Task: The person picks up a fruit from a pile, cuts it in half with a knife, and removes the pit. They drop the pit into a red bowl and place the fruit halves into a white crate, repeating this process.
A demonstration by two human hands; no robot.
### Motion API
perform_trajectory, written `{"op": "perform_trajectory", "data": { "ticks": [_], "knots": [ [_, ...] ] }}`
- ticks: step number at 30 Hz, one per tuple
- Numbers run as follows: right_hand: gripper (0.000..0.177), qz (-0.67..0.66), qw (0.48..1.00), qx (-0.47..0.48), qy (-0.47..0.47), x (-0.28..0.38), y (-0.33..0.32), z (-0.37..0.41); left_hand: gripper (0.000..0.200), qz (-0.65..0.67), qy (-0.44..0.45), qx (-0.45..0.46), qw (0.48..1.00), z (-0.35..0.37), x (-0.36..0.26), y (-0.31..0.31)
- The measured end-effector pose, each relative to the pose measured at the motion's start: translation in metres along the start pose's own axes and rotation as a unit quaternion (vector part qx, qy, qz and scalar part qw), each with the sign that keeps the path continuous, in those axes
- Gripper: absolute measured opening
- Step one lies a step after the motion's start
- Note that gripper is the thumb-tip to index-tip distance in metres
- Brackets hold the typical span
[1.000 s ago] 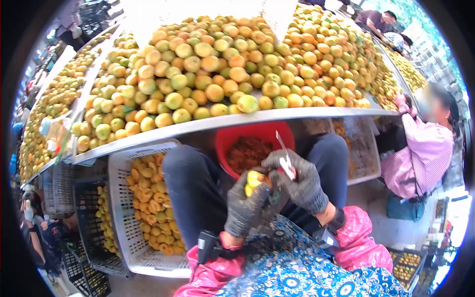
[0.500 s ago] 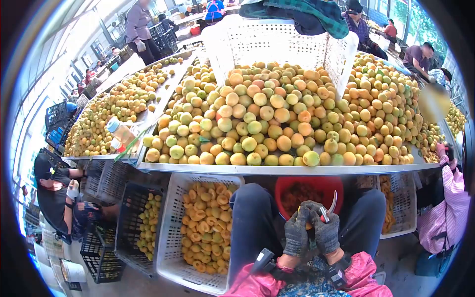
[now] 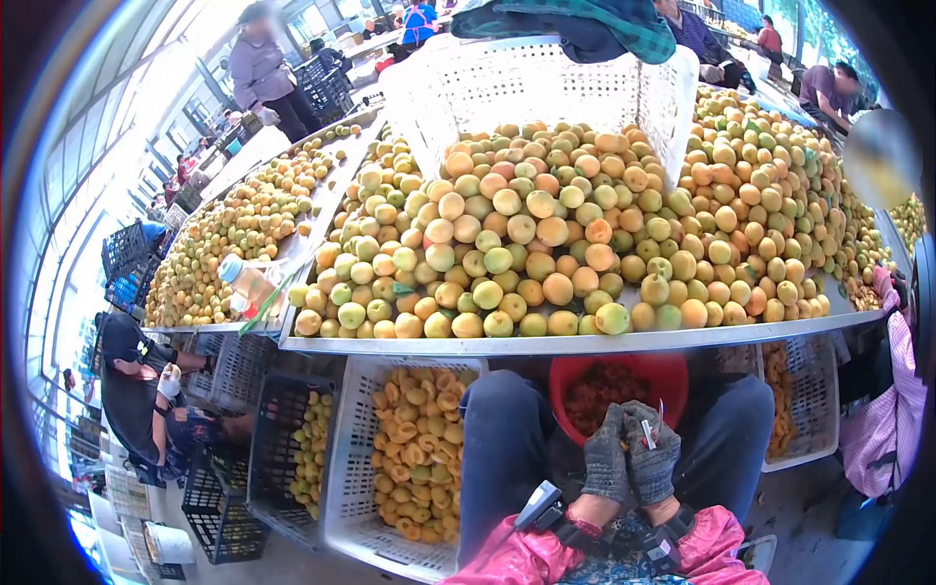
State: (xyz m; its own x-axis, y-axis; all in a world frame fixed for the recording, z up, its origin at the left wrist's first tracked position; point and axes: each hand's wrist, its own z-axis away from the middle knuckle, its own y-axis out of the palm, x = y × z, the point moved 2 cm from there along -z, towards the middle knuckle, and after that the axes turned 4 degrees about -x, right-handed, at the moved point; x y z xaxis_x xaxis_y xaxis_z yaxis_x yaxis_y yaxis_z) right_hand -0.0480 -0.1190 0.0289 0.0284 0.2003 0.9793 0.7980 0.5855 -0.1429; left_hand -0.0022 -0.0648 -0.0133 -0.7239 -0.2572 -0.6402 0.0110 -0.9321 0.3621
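Note:
My left hand [image 3: 606, 458], in a grey work glove, has its fingers curled against my right hand, over the front of the red basin [image 3: 558, 395]. Whatever lies between its fingers is hidden. Wrapped round a small knife [image 3: 648, 434] with a red and white handle is my right hand [image 3: 651, 460], also gloved; the blade points up. Reddish-brown pieces [image 3: 603, 390] lie in the basin between my knees. Beyond it, whole yellow-green and orange fruit [image 3: 526, 229] is heaped on the metal-edged table [image 3: 546, 346].
A white crate [image 3: 341, 468] of opened fruit stands left of my legs, beside a black crate [image 3: 268, 458]. Another white crate [image 3: 819, 419] is at right. A white basket [image 3: 546, 83] stands on the table. Co-workers are at left and beyond the table.
The view has shifted slightly. My hands have drawn closer together, and the orange bit between them no longer shows. The knife blade has turned more upright.

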Motion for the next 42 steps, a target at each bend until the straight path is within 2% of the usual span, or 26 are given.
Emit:
{"op": "perform_trajectory", "data": {
  "ticks": [2,4,5,6,9,11,14,15,16,18,19,22,24,26,27,28,30,32,33,34,36,38,39,40,42],
  "knots": [
    [0.017,0.019,1.000,-0.015,0.010,-0.005,-0.002,0.002,0.038,0.011,-0.028,0.021,0.999,-0.019,0.016,-0.008],
    [0.016,0.015,0.996,-0.048,-0.075,-0.017,-0.001,0.002,0.040,0.023,-0.066,0.047,0.996,-0.015,0.022,-0.006],
    [0.017,0.027,0.994,-0.052,-0.091,-0.025,-0.001,0.000,0.042,0.075,-0.079,0.082,0.991,-0.002,0.006,0.003],
    [0.017,0.044,0.994,-0.063,-0.080,-0.026,-0.004,0.001,0.044,0.127,-0.098,0.114,0.980,0.006,-0.002,0.007],
    [0.016,0.033,0.998,-0.054,0.003,-0.023,-0.005,0.002,0.046,0.101,-0.114,0.139,0.979,-0.011,0.010,-0.003],
    [0.014,-0.082,0.993,-0.067,0.053,-0.018,-0.009,-0.001,0.050,0.126,-0.131,0.151,0.972,0.001,0.001,0.003],
    [0.012,-0.137,0.982,-0.106,0.076,-0.008,-0.026,-0.019,0.054,0.119,-0.177,0.186,0.959,0.014,-0.012,-0.001],
    [0.012,-0.056,0.993,-0.094,0.052,-0.005,-0.031,-0.027,0.056,0.100,-0.192,0.215,0.952,0.017,-0.014,-0.004],
    [0.013,-0.097,0.988,-0.098,0.071,-0.010,-0.032,-0.029,0.056,0.097,-0.196,0.214,0.952,0.016,-0.015,-0.009],
    [0.016,-0.086,0.991,-0.101,-0.025,-0.016,-0.030,-0.033,0.060,0.108,-0.206,0.301,0.925,0.014,-0.018,-0.006],
    [0.016,-0.085,0.991,-0.102,-0.026,-0.017,-0.031,-0.032,0.066,0.092,-0.191,0.264,0.941,0.016,-0.016,-0.005],
    [0.018,-0.097,0.991,-0.093,-0.009,-0.007,-0.031,-0.024,0.070,0.076,-0.172,0.291,0.938,0.024,-0.023,-0.006],
    [0.019,-0.106,0.988,-0.062,0.089,0.007,-0.035,-0.019,0.072,0.064,-0.160,0.283,0.944,0.027,-0.025,-0.010],
    [0.018,-0.149,0.982,-0.041,0.108,0.017,-0.035,-0.015,0.075,0.054,-0.146,0.276,0.949,0.030,-0.029,-0.015],
    [0.018,-0.189,0.974,-0.019,0.126,0.020,-0.034,-0.013,0.076,0.052,-0.132,0.307,0.941,0.031,-0.033,-0.017],
    [0.018,-0.191,0.973,-0.018,0.126,0.020,-0.035,-0.012,0.078,0.050,-0.118,0.338,0.932,0.033,-0.036,-0.020],
    [0.017,-0.114,0.986,0.049,0.109,0.021,-0.036,-0.010,0.076,0.095,-0.131,0.333,0.929,0.037,-0.039,-0.026],
    [0.017,-0.111,0.988,0.063,0.090,0.028,-0.035,-0.006,0.072,0.151,-0.156,0.189,0.957,0.040,-0.041,-0.029],
    [0.017,-0.073,0.994,0.054,0.063,0.030,-0.037,-0.003,0.072,0.148,-0.127,0.113,0.974,0.036,-0.037,-0.033],
    [0.017,-0.034,0.998,0.044,0.036,0.033,-0.038,-0.001,0.072,0.147,-0.125,0.113,0.975,0.038,-0.039,-0.036],
    [0.015,-0.053,0.997,0.033,0.046,0.047,-0.039,0.003,0.070,0.081,-0.024,0.342,0.936,0.047,-0.050,-0.038],
    [0.013,-0.064,0.994,0.083,0.015,0.056,-0.038,0.008,0.070,0.098,-0.039,0.344,0.933,0.050,-0.053,-0.043],
    [0.013,-0.016,0.995,0.093,-0.034,0.063,-0.037,0.009,0.071,0.089,-0.034,0.323,0.942,0.051,-0.054,-0.045],
    [0.013,-0.018,0.995,0.094,-0.038,0.068,-0.036,0.010,0.071,0.080,-0.029,0.302,0.950,0.052,-0.056,-0.047],
    [0.014,-0.030,0.992,0.096,0.080,0.069,-0.033,0.012,0.068,0.044,0.041,0.225,0.973,0.064,-0.071,-0.042]
  ]
}}
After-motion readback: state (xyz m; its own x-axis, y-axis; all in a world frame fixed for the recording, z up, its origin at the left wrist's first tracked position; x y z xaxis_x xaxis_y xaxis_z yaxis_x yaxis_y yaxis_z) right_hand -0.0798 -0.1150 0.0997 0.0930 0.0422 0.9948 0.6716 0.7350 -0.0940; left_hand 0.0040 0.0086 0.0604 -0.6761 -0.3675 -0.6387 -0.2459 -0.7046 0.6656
